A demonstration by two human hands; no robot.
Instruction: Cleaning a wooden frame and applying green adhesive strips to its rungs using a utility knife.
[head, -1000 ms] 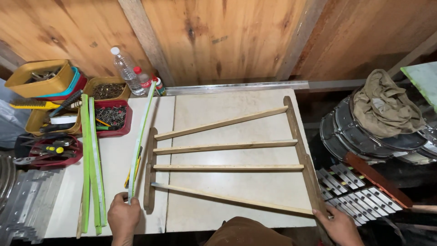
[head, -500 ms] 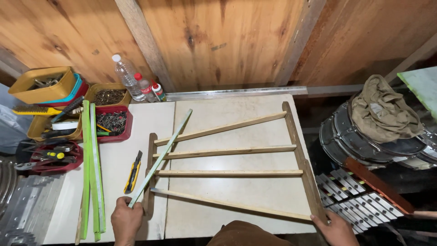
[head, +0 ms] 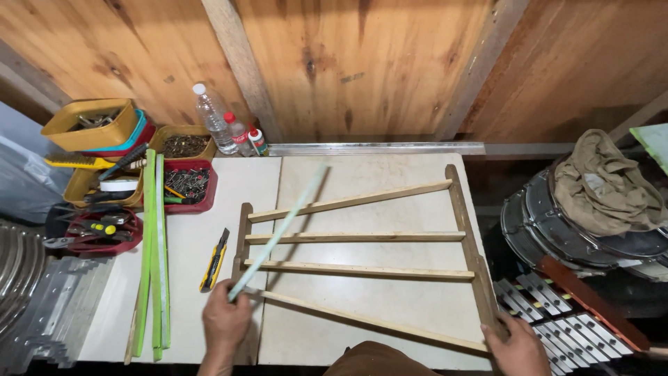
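My left hand [head: 224, 322] clenched round pale strip [head: 278, 233], angled over wooden frame [head: 362, 268] on the table [head: 390, 181]. Right hand [head: 515, 348] grasps frame's near-right corner. Yellow knife [head: 214, 260] beside frame.

A single head-worn camera looks steeply down from the near edge of the table [head: 376, 174], facing the wooden wall [head: 362, 63] at the far side. It sits close above, taking in the whole tabletop, with both hands cut off at the bottom edge.
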